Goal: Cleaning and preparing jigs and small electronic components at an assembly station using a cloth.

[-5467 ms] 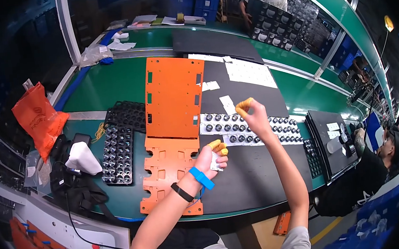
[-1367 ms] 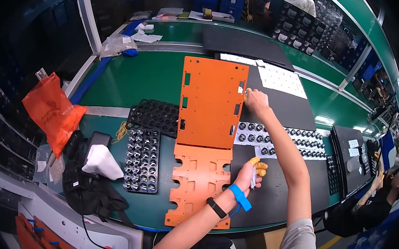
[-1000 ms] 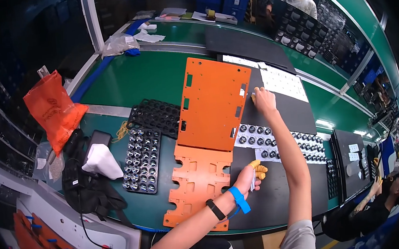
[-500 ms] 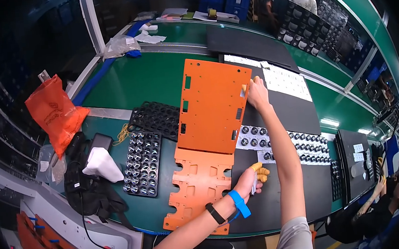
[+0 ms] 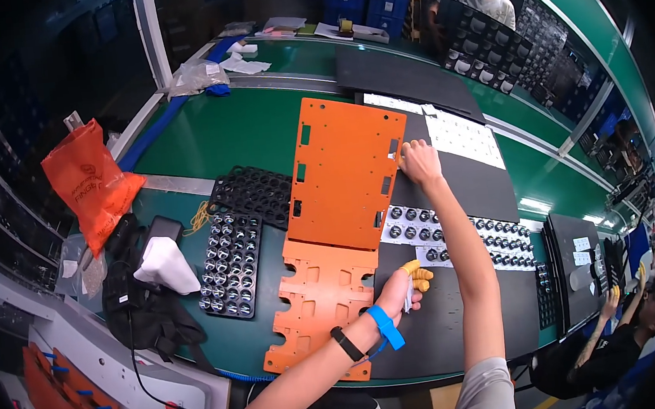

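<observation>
Orange panel [image 5: 346,173] lies flat on the bench, overlapping a second cut-out plate [image 5: 326,298]; right hand [image 5: 418,161] pinches its far edge to steady it; left hand [image 5: 400,289], fingers curled, grips a small white piece.

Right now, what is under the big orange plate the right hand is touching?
The big orange plate overlaps a cut-out orange plate, a black tray and the black mat. Anything beneath its middle is hidden.
</observation>
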Demonstrator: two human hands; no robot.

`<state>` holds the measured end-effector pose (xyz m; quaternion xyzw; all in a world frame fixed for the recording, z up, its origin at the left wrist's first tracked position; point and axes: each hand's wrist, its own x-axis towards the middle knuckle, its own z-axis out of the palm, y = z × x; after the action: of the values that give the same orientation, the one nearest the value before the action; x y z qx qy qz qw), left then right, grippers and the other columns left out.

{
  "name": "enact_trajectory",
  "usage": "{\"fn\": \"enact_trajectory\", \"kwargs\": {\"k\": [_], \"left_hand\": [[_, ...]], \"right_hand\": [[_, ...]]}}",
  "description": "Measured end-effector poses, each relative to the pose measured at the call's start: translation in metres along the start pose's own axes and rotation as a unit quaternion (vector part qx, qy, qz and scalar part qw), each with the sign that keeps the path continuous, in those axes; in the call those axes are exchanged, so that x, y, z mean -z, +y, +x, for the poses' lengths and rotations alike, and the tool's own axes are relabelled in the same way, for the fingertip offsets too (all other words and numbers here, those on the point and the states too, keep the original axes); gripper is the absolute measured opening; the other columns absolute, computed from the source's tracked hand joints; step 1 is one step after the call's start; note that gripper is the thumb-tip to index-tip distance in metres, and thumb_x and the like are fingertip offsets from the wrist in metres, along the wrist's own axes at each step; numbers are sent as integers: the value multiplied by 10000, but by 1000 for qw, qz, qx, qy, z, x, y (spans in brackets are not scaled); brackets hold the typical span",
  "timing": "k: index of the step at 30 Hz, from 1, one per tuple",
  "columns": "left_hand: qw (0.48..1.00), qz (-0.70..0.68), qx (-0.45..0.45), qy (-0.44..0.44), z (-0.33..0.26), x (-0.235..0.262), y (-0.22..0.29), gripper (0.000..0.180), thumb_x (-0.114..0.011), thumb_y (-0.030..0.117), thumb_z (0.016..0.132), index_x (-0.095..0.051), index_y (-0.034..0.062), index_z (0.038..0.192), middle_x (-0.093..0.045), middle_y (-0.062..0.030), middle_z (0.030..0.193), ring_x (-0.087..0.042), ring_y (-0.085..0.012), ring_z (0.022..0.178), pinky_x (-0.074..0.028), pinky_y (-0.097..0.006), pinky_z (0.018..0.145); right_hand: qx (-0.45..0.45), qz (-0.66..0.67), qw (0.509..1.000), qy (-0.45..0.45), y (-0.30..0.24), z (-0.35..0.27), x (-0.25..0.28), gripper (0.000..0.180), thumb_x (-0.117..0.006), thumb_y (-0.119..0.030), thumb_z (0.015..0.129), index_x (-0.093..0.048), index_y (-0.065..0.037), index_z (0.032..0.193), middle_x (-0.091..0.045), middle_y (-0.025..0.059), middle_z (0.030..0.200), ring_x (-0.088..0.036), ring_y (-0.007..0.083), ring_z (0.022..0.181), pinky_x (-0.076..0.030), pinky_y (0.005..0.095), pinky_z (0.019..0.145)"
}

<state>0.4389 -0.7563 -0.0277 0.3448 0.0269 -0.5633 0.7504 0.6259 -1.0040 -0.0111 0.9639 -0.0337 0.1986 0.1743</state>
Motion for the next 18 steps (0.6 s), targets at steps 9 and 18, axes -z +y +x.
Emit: {"fn": "enact_trajectory", "kwargs": {"k": [9, 18], "left_hand": [[1000, 7, -7, -5, 2, -3, -2, 379, -469, 376, 1036, -677, 62, 986, -578, 12, 786, -445, -83, 576, -371, -257, 524], [1000, 12, -7, -6, 1, -5, -2, 374, -460, 365, 1038, -677, 65, 983, -571, 18, 780, -438, -82, 575, -369, -254, 528]], "right_hand": [[24, -15, 995, -94, 6, -7, -1, 181, -598, -196, 898, -670, -41, 839, -716, 169, 746, -721, 331, 709, -557, 424, 641], [4, 27, 996, -88, 1, -6, -2, 223, -584, -208, 910, -663, -23, 813, -706, 197, 759, -708, 366, 728, -555, 457, 647]]}}
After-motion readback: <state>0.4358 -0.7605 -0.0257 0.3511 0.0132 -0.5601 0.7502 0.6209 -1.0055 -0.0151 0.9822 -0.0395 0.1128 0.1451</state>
